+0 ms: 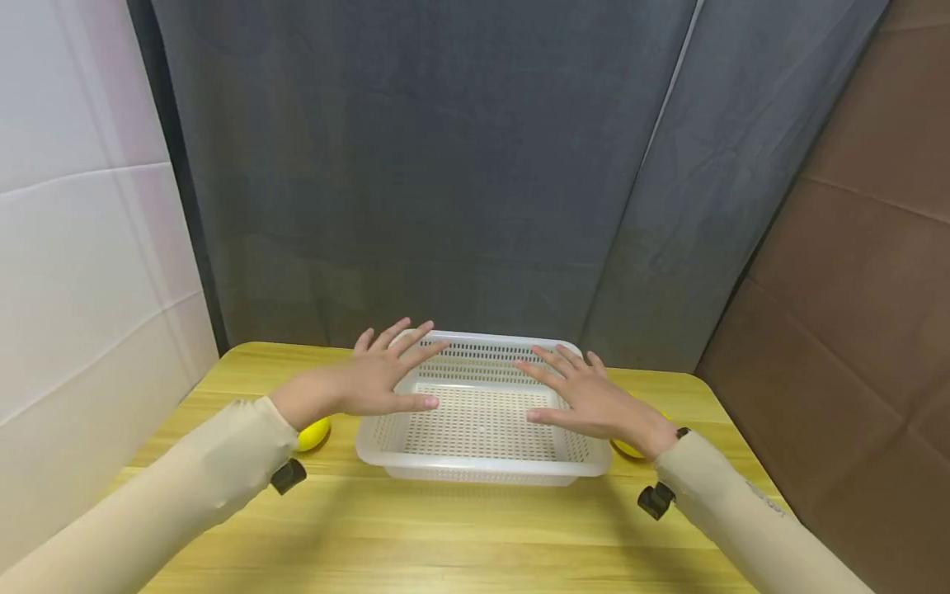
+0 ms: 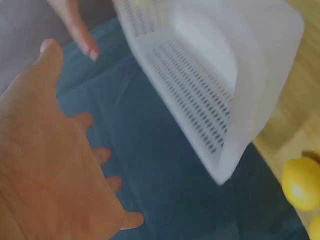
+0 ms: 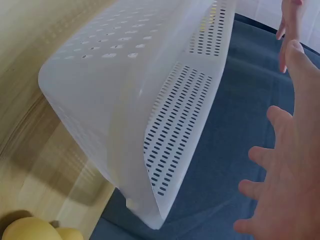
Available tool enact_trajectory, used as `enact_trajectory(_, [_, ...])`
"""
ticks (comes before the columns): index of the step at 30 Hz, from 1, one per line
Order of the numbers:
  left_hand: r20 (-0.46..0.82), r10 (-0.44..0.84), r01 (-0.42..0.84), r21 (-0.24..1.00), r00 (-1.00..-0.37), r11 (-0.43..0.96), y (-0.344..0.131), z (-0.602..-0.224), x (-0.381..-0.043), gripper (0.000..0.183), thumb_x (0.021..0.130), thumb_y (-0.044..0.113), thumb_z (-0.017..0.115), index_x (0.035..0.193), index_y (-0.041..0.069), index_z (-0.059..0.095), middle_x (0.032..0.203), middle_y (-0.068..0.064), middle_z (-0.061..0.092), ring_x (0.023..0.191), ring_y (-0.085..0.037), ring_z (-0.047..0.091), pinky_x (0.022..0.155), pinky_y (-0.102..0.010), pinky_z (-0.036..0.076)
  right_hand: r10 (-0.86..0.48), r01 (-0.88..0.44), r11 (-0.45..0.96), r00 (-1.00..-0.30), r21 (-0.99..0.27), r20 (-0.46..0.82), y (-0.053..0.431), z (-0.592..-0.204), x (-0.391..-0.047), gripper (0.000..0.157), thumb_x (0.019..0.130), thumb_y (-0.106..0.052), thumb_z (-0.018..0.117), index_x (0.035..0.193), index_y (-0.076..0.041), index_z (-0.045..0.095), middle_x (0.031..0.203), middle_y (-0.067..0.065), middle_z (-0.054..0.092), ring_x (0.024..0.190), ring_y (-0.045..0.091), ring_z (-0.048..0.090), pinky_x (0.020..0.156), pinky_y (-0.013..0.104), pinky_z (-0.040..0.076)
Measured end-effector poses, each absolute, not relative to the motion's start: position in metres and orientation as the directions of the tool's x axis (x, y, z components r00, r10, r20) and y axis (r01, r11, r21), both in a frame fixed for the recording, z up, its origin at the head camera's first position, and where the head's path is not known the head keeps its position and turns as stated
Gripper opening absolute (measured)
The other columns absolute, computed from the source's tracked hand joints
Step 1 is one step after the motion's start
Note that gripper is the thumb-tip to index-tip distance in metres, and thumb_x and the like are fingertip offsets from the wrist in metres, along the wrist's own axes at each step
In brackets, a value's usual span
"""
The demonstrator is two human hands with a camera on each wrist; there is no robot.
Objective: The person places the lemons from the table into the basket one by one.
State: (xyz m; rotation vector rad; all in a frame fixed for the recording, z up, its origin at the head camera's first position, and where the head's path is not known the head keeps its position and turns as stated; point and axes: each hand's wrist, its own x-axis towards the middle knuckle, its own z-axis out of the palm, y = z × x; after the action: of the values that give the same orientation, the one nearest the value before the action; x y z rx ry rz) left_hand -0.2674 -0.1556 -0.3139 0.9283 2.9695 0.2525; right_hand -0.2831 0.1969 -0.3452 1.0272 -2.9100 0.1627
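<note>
A white perforated plastic basket [image 1: 482, 472] stands on the wooden table, with nothing seen inside it in the head view. Over its left side hovers my left hand [image 1: 374, 381], fingers spread and holding nothing. My right hand [image 1: 586, 402] is held likewise above the right side, its fingers apart. Both wrist views show a gap between the hand and the basket wall [image 2: 270, 65]. Yellow fruit, lemon-like, lies on either side: one piece [image 1: 313, 434] beside the left wrist, another [image 1: 627, 450] partly hidden under the right wrist.
The wooden table [image 1: 416, 544] has rounded back corners. Behind it hangs a dark grey curtain [image 1: 416, 165], with white cloth [image 1: 89, 247] at the left and brown cloth [image 1: 839, 313] at the right. In the left wrist view, two yellow fruits [image 2: 301, 185] lie near the table edge.
</note>
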Motion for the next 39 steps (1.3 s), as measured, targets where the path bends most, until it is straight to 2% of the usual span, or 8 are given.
enact_trajectory(4, [0.086,0.518,0.525,0.184,-0.851,0.831,-0.177,-0.303,-0.264,0.086,0.091,0.063,0.056,0.159,0.028,0.018,0.169,-0.008,0.006,0.154,-0.042,0.002,0.113,-0.079,0.002,-0.625,-0.632,0.772,-0.773,-0.065,0.109,0.206,-0.342,-0.275,0.074,0.093,-0.069,0.046,0.156,-0.045,0.018,0.168,-0.003,0.014,0.155,0.037,0.014,0.116,0.075,0.010])
enact_trajectory(12, [0.155,0.401,0.425,0.192,-0.903,0.884,-0.222,-0.306,-0.256,0.088,0.090,0.051,0.065,0.158,0.013,0.023,0.166,-0.016,0.017,0.151,-0.047,0.010,0.112,-0.079,0.005,-0.628,-0.633,0.774,-0.760,0.030,0.169,0.226,-0.337,-0.256,0.074,0.091,-0.068,0.050,0.155,-0.045,0.020,0.166,-0.004,0.023,0.150,0.036,0.029,0.113,0.075,0.019])
enact_trajectory(19, [0.169,0.318,0.344,0.156,-0.933,0.926,-0.253,-0.324,-0.252,0.087,0.088,0.043,0.071,0.154,0.003,0.030,0.159,-0.024,0.029,0.140,-0.052,0.028,0.109,-0.079,0.018,-0.617,-0.621,0.781,-0.756,0.057,0.217,0.242,-0.344,-0.242,0.076,0.087,-0.067,0.058,0.153,-0.039,0.033,0.157,0.001,0.042,0.142,0.033,0.043,0.112,0.069,0.027])
enact_trajectory(23, [0.170,0.302,0.324,0.124,-0.938,0.938,-0.266,-0.340,-0.251,0.083,0.088,0.045,0.071,0.149,-0.001,0.038,0.150,-0.029,0.041,0.131,-0.055,0.039,0.104,-0.077,0.028,-0.613,-0.617,0.784,-0.749,0.070,0.251,0.251,-0.352,-0.235,0.075,0.085,-0.065,0.063,0.150,-0.035,0.041,0.151,0.003,0.050,0.134,0.032,0.051,0.111,0.064,0.033])
enact_trajectory(29, [0.122,0.291,0.306,0.139,-0.949,0.942,-0.275,-0.367,-0.256,0.080,0.086,0.048,0.071,0.144,-0.001,0.045,0.142,-0.030,0.049,0.126,-0.055,0.045,0.100,-0.075,0.034,-0.580,-0.593,0.804,-0.763,0.048,0.285,0.260,-0.363,-0.223,0.072,0.084,-0.066,0.063,0.147,-0.032,0.047,0.146,0.001,0.056,0.128,0.029,0.058,0.110,0.064,0.034])
enact_trajectory(34, [0.142,0.288,0.306,0.131,-0.947,0.943,-0.281,-0.386,-0.259,0.076,0.082,0.045,0.076,0.139,0.000,0.052,0.136,-0.030,0.054,0.119,-0.052,0.050,0.093,-0.072,0.041,-0.564,-0.582,0.813,-0.778,0.022,0.276,0.262,-0.374,-0.216,0.069,0.085,-0.067,0.060,0.145,-0.034,0.050,0.144,-0.002,0.058,0.129,0.026,0.058,0.110,0.065,0.034])
enact_trajectory(39, [0.129,0.274,0.289,0.107,-0.953,0.951,-0.283,-0.402,-0.262,0.079,0.080,0.047,0.077,0.138,-0.001,0.053,0.135,-0.032,0.054,0.118,-0.053,0.051,0.092,-0.072,0.043,-0.574,-0.592,0.805,-0.759,0.042,0.308,0.263,-0.385,-0.214,0.062,0.083,-0.059,0.068,0.139,-0.033,0.058,0.140,-0.003,0.062,0.127,0.024,0.060,0.107,0.063,0.038])
